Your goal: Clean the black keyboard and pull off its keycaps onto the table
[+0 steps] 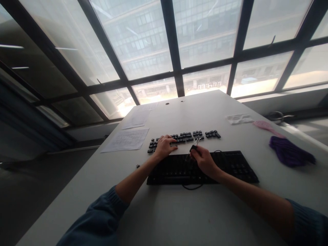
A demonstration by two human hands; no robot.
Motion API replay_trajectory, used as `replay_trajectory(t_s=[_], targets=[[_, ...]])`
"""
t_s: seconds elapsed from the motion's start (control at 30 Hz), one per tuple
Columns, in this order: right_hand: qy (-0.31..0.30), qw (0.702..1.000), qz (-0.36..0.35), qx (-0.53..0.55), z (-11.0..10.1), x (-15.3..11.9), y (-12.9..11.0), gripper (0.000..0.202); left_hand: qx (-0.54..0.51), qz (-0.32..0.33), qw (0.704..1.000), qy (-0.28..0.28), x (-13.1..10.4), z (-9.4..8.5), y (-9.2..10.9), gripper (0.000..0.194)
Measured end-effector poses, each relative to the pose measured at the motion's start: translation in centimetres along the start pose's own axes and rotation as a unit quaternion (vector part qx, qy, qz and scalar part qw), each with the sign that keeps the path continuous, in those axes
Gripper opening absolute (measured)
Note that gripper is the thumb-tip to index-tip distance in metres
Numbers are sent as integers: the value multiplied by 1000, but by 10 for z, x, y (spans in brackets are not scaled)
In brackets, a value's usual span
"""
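Note:
My left hand [164, 146] reaches over the left part of the rows of loose black keycaps [186, 137], palm down. Its thumb and forefinger are apart, with dark keycaps showing between and beside them. My right hand [204, 160] is closed over the middle of the black keyboard [230, 167]. It pinches a small black tool with silver wire prongs [194, 147], like a keycap puller or a binder clip. The prongs point away from me, towards the keycaps. Both forearms cross the keyboard's near side. Shadow hides which keys are still on the board.
Papers [125, 140] lie at the table's left edge. On the right are a crumpled white cloth [239, 119], a pink brush-like object [266, 127] and a purple cloth [290, 150]. A lone keycap [138, 166] sits left of the keyboard. A cable [192, 188] loops at its front.

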State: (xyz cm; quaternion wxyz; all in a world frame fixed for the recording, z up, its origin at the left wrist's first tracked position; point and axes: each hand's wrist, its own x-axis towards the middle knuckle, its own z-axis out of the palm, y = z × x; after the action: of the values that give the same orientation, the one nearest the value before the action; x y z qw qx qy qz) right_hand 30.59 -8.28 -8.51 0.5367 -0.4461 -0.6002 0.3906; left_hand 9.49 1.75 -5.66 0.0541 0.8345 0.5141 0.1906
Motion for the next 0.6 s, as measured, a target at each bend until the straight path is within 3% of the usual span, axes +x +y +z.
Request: replay_trajectory(t_s=[0.13,0.3,0.47,0.6], targets=[[-7,997,-34,-71,-6,-2,-11,26,-28,51,997,56,-29,-11,26,17],[-54,988,-55,-132,-11,-8,-11,24,-89,104,990,29,-70,-2,60,20],[-95,985,-42,-137,-9,-7,0,23,-99,105,989,17,-80,13,63,22],[-134,973,-95,-159,-10,-10,-4,21,-85,103,991,18,-80,8,64,20]])
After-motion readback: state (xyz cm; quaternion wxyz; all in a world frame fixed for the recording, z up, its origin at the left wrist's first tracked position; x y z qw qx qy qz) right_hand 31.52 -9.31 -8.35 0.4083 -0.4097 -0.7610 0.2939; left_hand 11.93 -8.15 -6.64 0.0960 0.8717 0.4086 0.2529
